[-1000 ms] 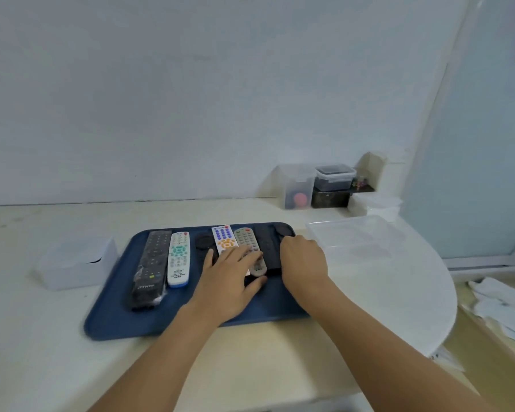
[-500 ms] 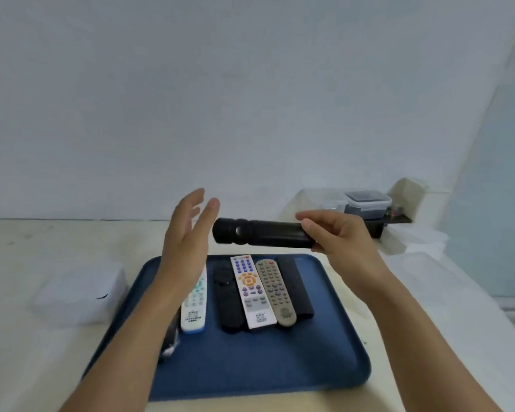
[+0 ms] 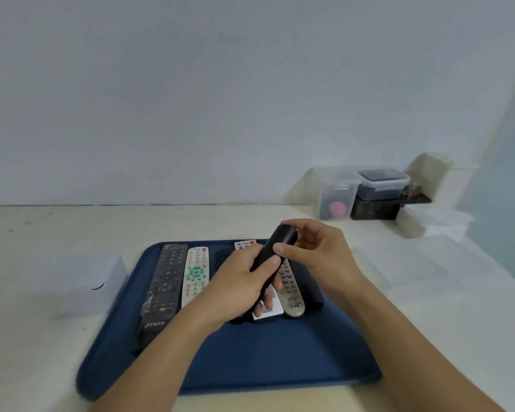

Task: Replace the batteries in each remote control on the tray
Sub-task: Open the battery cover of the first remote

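I hold a black remote (image 3: pixel 281 242) above the blue tray (image 3: pixel 280 358), tilted with its top end away from me. My left hand (image 3: pixel 241 283) grips its lower half. My right hand (image 3: pixel 312 251) pinches its upper end between thumb and fingers. On the tray lie a long black remote (image 3: pixel 164 289), a white remote with green buttons (image 3: pixel 194 278), a white remote (image 3: pixel 268 310) mostly hidden by my left hand, a grey remote (image 3: pixel 290 289) and a black remote (image 3: pixel 308 289) at the right.
A white box (image 3: pixel 81 281) sits left of the tray on the cream table. Clear plastic containers (image 3: pixel 336 194) and a dark box (image 3: pixel 375 208) stand at the back right near the wall. A clear lid (image 3: pixel 446 227) lies to the right.
The black remote came down from level in the air to a tilt over the tray. My left hand, open beside it before, now grips its lower half.
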Motion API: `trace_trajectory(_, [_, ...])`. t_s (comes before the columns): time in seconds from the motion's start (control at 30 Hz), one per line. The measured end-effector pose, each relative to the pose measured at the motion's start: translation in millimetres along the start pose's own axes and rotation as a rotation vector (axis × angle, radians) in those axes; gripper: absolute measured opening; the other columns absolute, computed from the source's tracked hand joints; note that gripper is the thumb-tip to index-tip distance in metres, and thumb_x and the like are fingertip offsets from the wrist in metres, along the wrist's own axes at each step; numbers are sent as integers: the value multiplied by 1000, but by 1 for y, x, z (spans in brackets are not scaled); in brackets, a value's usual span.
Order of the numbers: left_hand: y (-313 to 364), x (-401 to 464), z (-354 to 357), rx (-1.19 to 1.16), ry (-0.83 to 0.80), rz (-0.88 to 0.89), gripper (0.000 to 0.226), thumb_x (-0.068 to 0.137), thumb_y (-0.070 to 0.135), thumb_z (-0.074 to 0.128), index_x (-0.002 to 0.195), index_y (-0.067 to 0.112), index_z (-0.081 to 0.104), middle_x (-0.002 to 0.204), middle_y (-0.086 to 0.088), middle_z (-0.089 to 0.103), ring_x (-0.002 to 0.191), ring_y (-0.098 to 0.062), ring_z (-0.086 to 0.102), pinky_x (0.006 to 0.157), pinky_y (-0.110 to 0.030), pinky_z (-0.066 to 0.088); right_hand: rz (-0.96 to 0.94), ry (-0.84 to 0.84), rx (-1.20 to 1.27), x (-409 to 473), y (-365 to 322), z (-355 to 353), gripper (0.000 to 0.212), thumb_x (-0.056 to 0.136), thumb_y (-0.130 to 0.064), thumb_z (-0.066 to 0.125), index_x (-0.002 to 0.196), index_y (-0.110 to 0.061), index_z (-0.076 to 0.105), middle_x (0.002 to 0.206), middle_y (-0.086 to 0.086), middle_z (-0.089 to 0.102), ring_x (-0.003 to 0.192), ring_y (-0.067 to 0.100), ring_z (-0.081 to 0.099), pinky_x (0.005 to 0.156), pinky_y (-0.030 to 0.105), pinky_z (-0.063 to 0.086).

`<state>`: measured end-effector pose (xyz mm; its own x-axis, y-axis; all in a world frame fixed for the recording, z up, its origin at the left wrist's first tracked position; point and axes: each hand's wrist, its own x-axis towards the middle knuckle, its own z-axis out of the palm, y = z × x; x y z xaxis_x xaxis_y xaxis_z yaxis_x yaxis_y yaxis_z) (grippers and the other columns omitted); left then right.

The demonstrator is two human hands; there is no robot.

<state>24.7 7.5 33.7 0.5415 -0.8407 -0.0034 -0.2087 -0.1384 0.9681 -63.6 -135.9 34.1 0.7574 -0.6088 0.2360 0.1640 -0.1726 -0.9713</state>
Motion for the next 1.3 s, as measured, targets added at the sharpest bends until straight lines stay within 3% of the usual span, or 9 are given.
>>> trace_trajectory(0.2, [-5, -1, 0, 122, 57, 59, 20, 105, 35, 50, 105, 16, 55, 70, -5, 61, 48, -15, 51, 44, -28, 45, -2, -4, 57, 3, 2, 3, 28, 78, -4, 80, 105, -8, 73, 83, 13, 73, 74, 22, 70, 70, 31, 57])
trace_trajectory(0.4, [-10, 4, 1, 88, 72, 61, 24, 104, 39, 51, 96, 16, 54, 66, -6, 61, 48, -16, 50, 43, -28, 44, -51, 5, 69, 2, 5, 5, 16, 83, -8, 77, 99, -9, 75, 92, 32, 68, 78, 32, 67, 84, 53, 56])
trace_trajectory(0.57, [-11, 5, 1, -30, 142, -3, 39, 98, 52, 55, 101, 14, 52, 66, -1, 59, 49, -16, 49, 46, -30, 40, -196, 101, -122, 5, 1, 7, 16, 83, -15, 78, 98, -18, 76, 94, -6, 73, 87, 7, 68, 79, 22, 56])
trace_trajectory(0.7, [-5, 9, -13, -248, 268, -57, 55, 97, 65, 45, 105, 12, 57, 64, -5, 58, 48, -18, 49, 46, -27, 40, 41, 68, 373, 11, -13, -18, 1, 92, -6, 66, 92, -6, 65, 69, 3, 60, 58, 11, 53, 54, 19, 48])
trace_trajectory(0.83, [1, 2, -27, -398, 293, -49, 40, 106, 41, 45, 117, 7, 65, 64, -7, 63, 50, -18, 55, 46, -27, 48, 335, 19, 101, 12, 3, -23, 7, 90, -3, 67, 94, 1, 64, 69, 10, 58, 42, 6, 46, 37, 13, 38])
trace_trajectory(0.97, [3, -3, -19, -485, 210, -96, 30, 105, 29, 47, 111, 4, 64, 71, -10, 69, 53, -19, 61, 48, -28, 54, 385, -1, -8, 9, 17, -9, 9, 88, -3, 70, 83, 0, 63, 67, 11, 57, 38, 6, 40, 33, 15, 29])
trace_trajectory(1.07, [2, -1, -18, -436, 176, -86, 25, 104, 29, 46, 104, 6, 58, 72, -10, 65, 53, -19, 54, 47, -29, 48, 242, 67, -330, 12, 24, -8, 14, 83, -12, 78, 84, -6, 66, 70, 9, 66, 41, 10, 49, 38, 20, 41])
trace_trajectory(1.17, [0, -1, -17, -431, 170, -73, 23, 105, 29, 47, 101, 8, 55, 71, -11, 62, 52, -20, 50, 46, -28, 44, -63, 207, -598, 10, 18, -5, 20, 77, -20, 82, 92, -16, 68, 85, -11, 66, 58, 5, 61, 58, 23, 54])
trace_trajectory(1.3, [-1, -1, -10, -480, 117, -99, 32, 104, 33, 45, 103, 5, 61, 73, -11, 61, 54, -19, 51, 49, -30, 44, -392, 251, -394, -1, -5, 5, 18, 80, -15, 79, 89, -17, 63, 88, -10, 66, 76, 6, 65, 61, 17, 50])
